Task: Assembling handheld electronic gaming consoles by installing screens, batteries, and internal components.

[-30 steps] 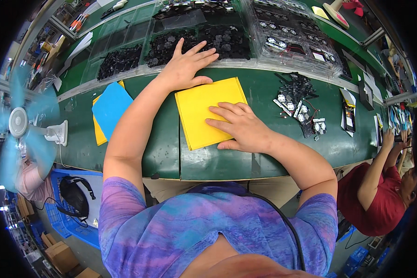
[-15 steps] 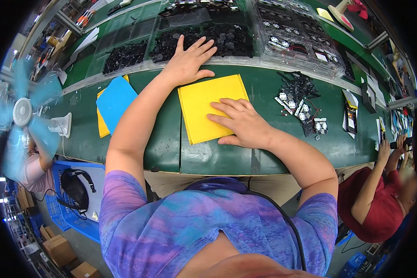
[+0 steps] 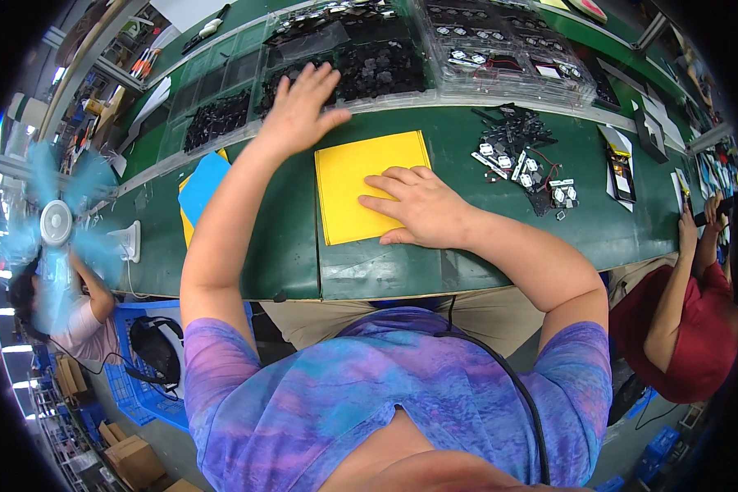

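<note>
My right hand [image 3: 422, 207] lies with spread fingers on a flat yellow sheet or folder [image 3: 361, 160] on the green table in front of me; the hand covers part of its right half. My left hand [image 3: 303, 111] is raised beyond the sheet's far left corner, fingers apart and nothing in it, near the clear trays of small black parts [image 3: 381, 70]. Left of my left forearm lie blue sheets [image 3: 203, 187] over yellow ones, partly hidden by the arm.
To the right are a heap of small black parts [image 3: 512, 135], white-and-black pieces with wires [image 3: 529, 168] and a yellow-and-black device [image 3: 621, 174]. Stacked clear trays [image 3: 508, 66] stand behind. A light-blue fan [image 3: 56, 223] spins at left. Other people sit at both sides.
My left hand has shifted left, away from the yellow sheet's far edge. My right hand stays on the sheet. The whole view has turned slightly.
</note>
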{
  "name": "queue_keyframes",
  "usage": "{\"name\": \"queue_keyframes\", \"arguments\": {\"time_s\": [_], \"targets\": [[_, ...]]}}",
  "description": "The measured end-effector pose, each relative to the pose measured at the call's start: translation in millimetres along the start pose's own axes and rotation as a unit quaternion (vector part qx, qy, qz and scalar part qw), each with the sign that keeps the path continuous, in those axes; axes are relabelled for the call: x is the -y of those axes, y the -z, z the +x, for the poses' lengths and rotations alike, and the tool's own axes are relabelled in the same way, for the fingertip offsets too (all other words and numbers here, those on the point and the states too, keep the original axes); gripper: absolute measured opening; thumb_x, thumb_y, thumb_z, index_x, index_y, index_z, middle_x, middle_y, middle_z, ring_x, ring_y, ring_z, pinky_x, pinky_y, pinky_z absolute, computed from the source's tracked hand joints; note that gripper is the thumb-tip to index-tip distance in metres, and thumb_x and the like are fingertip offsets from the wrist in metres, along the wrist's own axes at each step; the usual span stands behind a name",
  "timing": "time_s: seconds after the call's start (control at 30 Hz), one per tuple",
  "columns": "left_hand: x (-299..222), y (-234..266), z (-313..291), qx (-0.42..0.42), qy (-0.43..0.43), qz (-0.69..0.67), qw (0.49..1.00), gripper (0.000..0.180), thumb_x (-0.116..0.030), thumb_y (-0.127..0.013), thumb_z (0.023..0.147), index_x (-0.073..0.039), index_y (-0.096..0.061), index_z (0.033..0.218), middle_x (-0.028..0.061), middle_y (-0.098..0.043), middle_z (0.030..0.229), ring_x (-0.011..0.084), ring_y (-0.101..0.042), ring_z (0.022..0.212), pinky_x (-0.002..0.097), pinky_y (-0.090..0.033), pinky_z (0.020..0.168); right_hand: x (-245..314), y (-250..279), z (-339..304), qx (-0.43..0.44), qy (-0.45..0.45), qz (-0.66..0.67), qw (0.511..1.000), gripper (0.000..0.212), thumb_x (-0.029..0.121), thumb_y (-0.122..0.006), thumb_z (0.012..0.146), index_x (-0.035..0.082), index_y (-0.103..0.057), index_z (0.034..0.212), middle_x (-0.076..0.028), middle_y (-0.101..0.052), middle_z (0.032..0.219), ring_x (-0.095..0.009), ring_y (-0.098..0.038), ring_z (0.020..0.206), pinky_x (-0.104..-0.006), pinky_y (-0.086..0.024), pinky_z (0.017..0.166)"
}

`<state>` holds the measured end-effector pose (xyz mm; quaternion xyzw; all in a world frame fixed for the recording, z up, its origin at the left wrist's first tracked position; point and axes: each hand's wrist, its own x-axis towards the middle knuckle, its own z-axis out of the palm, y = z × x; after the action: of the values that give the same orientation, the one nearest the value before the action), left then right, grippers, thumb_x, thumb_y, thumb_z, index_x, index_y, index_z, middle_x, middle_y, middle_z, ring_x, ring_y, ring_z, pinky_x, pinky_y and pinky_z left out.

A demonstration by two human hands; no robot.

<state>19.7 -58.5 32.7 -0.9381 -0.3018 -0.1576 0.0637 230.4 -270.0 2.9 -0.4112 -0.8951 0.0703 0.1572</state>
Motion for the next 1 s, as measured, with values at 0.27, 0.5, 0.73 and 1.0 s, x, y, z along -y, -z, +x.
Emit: {"name": "queue_keyframes", "arguments": {"time_s": [0.27, 0.5, 0.73, 1.0], "targets": [[-91, 5, -66, 0.197, -0.107, -0.231, 0.947, 0.093, -0.065, -0.049, 0.093, -0.005, -0.021, 0.157, 0.0181, -0.024, 0.162, 0.0374, -0.014, 0.152, 0.0504, -0.012, 0.123, 2, 4, 2, 0.012, -0.019, 0.012, 1.000, 0.067, 0.049, -0.072, 0.081, 0.015, -0.056, 0.137, -0.009, -0.049, 0.142, -0.031, -0.042, 0.134, -0.0460, -0.037, 0.105], [-97, -5, -71, 0.136, -0.092, -0.188, 0.968, 0.094, -0.061, -0.058, 0.088, -0.005, -0.024, 0.156, 0.0173, -0.031, 0.159, 0.0335, -0.022, 0.150, 0.0506, -0.016, 0.122, -2, -1, 1, -0.027, 0.001, -0.013, 1.000, 0.060, 0.046, -0.072, 0.083, 0.011, -0.060, 0.130, -0.010, -0.052, 0.138, -0.030, -0.046, 0.131, -0.0458, -0.040, 0.103], [-94, -3, -74, 0.132, -0.112, -0.145, 0.974, 0.086, -0.060, -0.057, 0.091, -0.006, -0.032, 0.153, 0.0170, -0.031, 0.159, 0.0339, -0.023, 0.150, 0.0504, -0.016, 0.122, -29, 58, -4, -0.154, -0.228, -0.054, 0.960, 0.017, 0.023, -0.072, 0.082, 0.007, -0.070, 0.087, -0.009, -0.068, 0.087, -0.032, -0.067, 0.081, -0.0421, -0.054, 0.074], [-96, -3, -73, 0.134, -0.122, -0.130, 0.975, 0.080, -0.058, -0.057, 0.092, -0.008, -0.037, 0.151, 0.0163, -0.031, 0.159, 0.0339, -0.022, 0.150, 0.0503, -0.015, 0.123, -79, 98, -40, 0.090, -0.415, -0.108, 0.899, 0.049, 0.029, -0.087, 0.065, 0.004, -0.066, 0.102, -0.015, -0.069, 0.100, -0.034, -0.067, 0.098, -0.0448, -0.054, 0.083]]}}
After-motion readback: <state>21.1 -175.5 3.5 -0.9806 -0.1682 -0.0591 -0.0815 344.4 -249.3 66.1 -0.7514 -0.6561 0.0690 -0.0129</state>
